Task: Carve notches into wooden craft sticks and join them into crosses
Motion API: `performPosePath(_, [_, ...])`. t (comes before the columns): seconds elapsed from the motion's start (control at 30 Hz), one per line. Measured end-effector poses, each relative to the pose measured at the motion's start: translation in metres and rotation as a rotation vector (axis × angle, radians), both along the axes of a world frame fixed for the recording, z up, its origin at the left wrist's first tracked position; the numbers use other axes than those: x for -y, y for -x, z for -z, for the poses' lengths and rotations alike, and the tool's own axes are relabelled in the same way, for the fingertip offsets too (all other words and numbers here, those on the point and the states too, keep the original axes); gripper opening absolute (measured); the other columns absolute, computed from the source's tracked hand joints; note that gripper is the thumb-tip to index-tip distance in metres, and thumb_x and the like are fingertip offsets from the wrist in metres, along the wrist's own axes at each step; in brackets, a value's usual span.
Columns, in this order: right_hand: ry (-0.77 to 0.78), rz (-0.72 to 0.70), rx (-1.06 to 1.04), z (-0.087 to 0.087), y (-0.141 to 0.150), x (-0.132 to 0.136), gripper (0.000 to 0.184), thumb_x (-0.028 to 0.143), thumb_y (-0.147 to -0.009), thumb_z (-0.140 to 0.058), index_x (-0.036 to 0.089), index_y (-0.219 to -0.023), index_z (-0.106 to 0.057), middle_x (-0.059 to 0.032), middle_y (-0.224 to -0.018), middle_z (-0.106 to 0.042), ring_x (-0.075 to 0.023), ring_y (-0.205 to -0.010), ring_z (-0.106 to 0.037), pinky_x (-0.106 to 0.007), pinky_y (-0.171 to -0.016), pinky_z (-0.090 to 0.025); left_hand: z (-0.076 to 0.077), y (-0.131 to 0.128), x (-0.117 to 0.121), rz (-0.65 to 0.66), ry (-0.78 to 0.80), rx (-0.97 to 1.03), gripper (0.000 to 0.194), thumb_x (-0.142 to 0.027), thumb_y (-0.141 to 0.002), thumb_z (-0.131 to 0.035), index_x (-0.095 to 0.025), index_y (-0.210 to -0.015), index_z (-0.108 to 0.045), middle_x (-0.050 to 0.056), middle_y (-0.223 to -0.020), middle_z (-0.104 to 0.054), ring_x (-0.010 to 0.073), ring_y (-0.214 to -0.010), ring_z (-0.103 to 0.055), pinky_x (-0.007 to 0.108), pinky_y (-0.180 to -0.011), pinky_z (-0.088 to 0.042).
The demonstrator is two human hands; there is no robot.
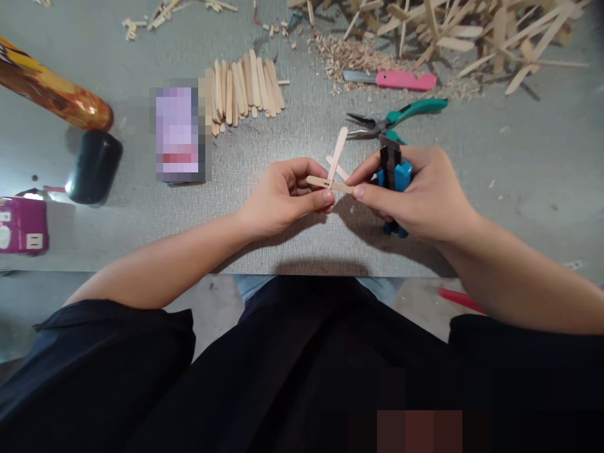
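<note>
Between the thumb and fingers of my left hand is a small piece made of crossed wooden craft sticks. One stick points up and away, and another lies across it with a dark slot near its middle. My right hand is closed around a blue and black utility knife, held roughly upright in the palm. The thumb and forefinger of that same hand pinch the right end of the crosswise stick. Just beyond my right hand lie green-handled pliers, their jaws apart.
A row of loose craft sticks lies beyond my left hand, beside a blurred-out phone. A pink knife rests by wood shavings and a heap of joined sticks. At left are a dark rounded object and an orange tube.
</note>
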State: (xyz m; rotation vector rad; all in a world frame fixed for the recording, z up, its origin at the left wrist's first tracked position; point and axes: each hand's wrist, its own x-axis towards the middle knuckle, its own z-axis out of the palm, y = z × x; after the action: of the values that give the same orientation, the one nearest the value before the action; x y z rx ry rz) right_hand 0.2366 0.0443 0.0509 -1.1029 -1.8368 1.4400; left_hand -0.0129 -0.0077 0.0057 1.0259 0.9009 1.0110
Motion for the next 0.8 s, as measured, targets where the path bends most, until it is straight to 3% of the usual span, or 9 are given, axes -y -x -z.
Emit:
performPosePath(0.4, [0.06, 0.06, 0.117, 0.001, 0.003, -0.008, 0.037, 0.043, -0.082, -0.111, 0.033, -0.09, -0.077, -0.0014, -0.068, -0.065, -0.028, -0.075, -0.066, -0.048, -0.071, -0.054, -0.005, -0.006, 0.003, -0.082, 0.07, -0.066, 0.037, -0.025, -0.092, -0.103, -0.02, -0.1, -0.067, -0.001, -0.08, -0.082, 0.0176, -0.072, -0.085, 0.031, -0.071, -0.073])
performPosePath(0.63, [0.051, 0.09, 0.146, 0.002, 0.004, -0.011, 0.038, 0.041, -0.08, -0.11, 0.033, -0.089, -0.073, -0.0035, -0.076, -0.072, -0.0278, -0.072, -0.065, -0.052, -0.072, -0.055, -0.006, -0.007, 0.001, -0.085, 0.075, -0.027, 0.047, -0.029, -0.088, -0.108, -0.022, -0.093, -0.062, -0.002, -0.081, -0.082, 0.0146, -0.07, -0.083, 0.026, -0.065, -0.068])
performPosePath(0.8, [0.027, 0.097, 0.162, 0.006, 0.003, -0.013, 0.037, 0.046, -0.082, -0.107, 0.032, -0.091, -0.073, -0.0014, -0.072, -0.07, -0.0233, -0.061, -0.059, -0.048, -0.064, -0.052, -0.003, -0.006, 0.002, -0.131, 0.058, -0.025, 0.052, -0.038, -0.086, -0.112, -0.022, -0.09, -0.062, -0.002, -0.081, -0.082, 0.0157, -0.074, -0.085, 0.027, -0.069, -0.07])
